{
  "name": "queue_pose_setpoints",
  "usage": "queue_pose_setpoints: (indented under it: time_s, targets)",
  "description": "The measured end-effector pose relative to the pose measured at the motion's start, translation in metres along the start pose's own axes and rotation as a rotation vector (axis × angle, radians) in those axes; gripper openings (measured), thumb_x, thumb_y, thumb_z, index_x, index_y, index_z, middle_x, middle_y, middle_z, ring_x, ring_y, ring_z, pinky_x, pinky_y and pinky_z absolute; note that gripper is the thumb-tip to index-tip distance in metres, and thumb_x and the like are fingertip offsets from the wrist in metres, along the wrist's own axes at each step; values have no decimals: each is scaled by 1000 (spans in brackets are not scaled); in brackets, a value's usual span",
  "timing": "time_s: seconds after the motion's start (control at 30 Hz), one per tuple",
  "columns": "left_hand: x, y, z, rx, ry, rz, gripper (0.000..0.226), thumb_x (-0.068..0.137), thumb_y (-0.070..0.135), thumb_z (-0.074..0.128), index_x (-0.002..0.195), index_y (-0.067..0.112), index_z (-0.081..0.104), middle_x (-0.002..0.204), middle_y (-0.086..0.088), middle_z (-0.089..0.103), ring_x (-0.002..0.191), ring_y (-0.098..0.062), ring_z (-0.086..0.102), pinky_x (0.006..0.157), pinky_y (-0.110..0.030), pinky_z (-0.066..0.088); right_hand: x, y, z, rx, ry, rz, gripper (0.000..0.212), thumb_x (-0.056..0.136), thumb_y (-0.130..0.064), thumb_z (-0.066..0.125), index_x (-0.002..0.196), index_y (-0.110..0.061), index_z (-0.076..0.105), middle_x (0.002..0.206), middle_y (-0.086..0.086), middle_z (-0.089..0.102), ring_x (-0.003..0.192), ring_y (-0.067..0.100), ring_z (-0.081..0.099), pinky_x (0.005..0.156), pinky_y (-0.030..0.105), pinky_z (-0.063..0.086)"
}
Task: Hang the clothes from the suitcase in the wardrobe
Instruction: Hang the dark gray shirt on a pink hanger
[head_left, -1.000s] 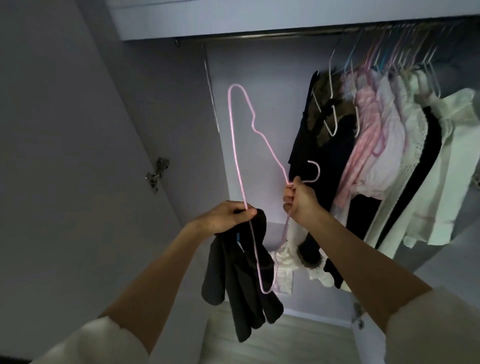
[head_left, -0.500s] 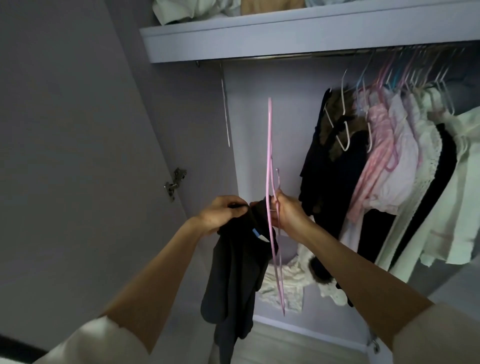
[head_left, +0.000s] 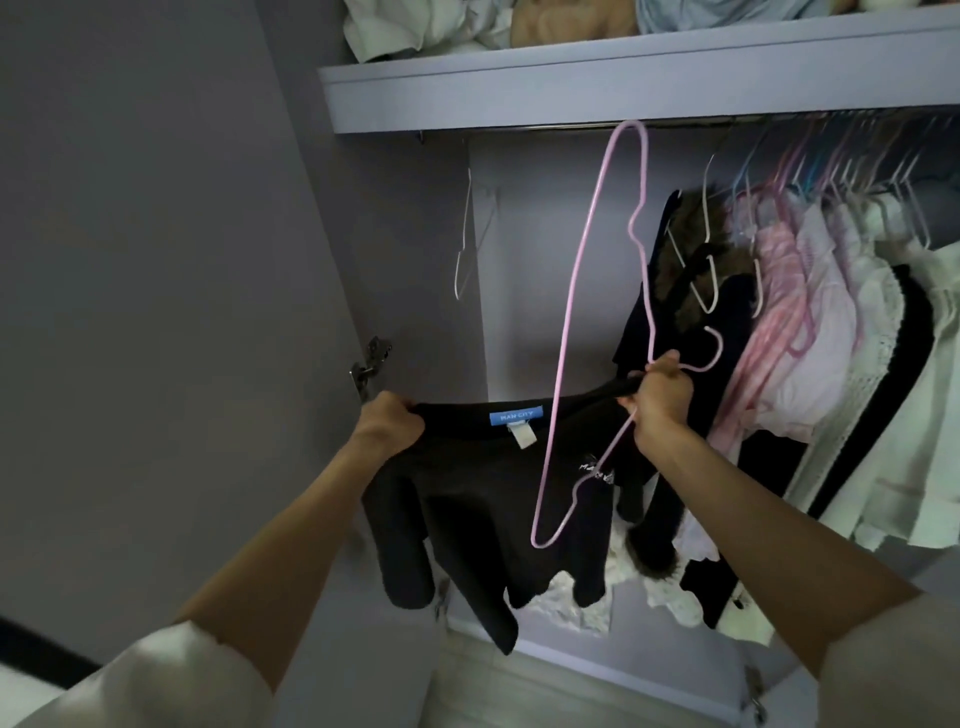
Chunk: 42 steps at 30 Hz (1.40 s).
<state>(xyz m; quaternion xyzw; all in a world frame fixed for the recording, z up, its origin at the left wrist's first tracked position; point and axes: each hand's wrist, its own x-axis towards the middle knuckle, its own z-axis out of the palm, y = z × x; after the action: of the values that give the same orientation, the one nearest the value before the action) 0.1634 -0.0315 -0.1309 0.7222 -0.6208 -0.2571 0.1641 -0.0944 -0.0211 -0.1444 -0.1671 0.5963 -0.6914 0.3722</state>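
Stretching a soft, light black top (head_left: 467, 499) by its neckline: left hand (head_left: 390, 426) gripping the left edge, right hand (head_left: 661, 397) pinching the right. Also clutching a thin pink hanger (head_left: 597, 291) in that right hand. Best holding at the collar.

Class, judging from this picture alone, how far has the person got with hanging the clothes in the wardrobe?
Done: many garments already hang on the rail. In hand: left hand and right hand stretch a black top; the right also holds a pink hanger. Left: threading the hanger in and hooking it up.
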Motion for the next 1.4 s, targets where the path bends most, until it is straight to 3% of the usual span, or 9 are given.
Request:
queue_pose_setpoints:
  time_s: [0.17,0.27,0.33,0.43,0.6,0.77,0.97,1.2,1.4]
  targets:
    - [-10,-2,7,297,101,-48,37,94,8,38,129,8,48,134,-18,39,119,-38,44,94,-41,43,-8,4,6,-9,31,-29,40,101,-33,28,68,-17,42,70,2,48,65,17,49,74,38,50]
    - [-7,3,8,-267,-36,-152,34,95,4,29,122,6,49,109,-19,59,72,-24,66,61,-31,56,-10,5,9,-19,35,-52,37,101,-33,26,69,-19,40,70,0,47,63,15,47,58,25,44]
    - [-8,11,9,-637,-145,-214,33,95,0,25,114,3,52,83,-12,62,54,-16,64,50,-28,54,-12,7,10,-70,20,-95,40,101,-33,24,69,-17,42,67,0,48,58,15,44,55,22,37]
    - [-10,23,8,-762,-144,-200,24,94,2,34,107,0,54,81,-12,60,72,-22,60,57,-32,50,-16,8,13,-76,-55,-166,42,101,-31,24,68,-16,44,66,1,50,55,10,40,58,21,31]
    - [-7,35,17,-455,8,-84,32,91,9,43,116,-5,58,115,-21,62,105,-33,60,87,-34,50,-37,-13,30,196,-140,-134,39,103,-24,24,66,-15,32,48,-2,32,29,0,23,34,14,20]
    - [-11,27,19,-189,-49,-9,30,92,11,41,113,-3,59,117,-17,60,109,-32,56,82,-27,41,-52,-22,48,290,-197,-133,38,102,-25,23,66,-16,30,33,-13,30,29,2,20,35,15,18]
    - [-21,16,-3,-458,-20,33,32,91,0,38,112,0,62,113,-15,63,104,-29,60,90,-31,48,-68,-1,63,269,-225,-89,35,102,-20,24,67,-16,29,49,-3,28,34,3,20,39,16,17]
    - [-30,14,-41,-810,101,6,29,91,-1,45,68,11,57,66,-8,57,58,-17,55,44,-16,49,-76,54,65,-76,-203,-252,33,101,-17,30,69,-17,37,61,-1,36,55,8,34,54,19,29]
    - [-22,-8,-53,-880,271,-110,27,87,-3,44,63,8,52,64,-9,49,58,-21,51,37,-18,44,-74,52,32,-370,-281,-553,13,98,-13,40,87,-7,43,56,-3,37,49,5,43,49,15,32]
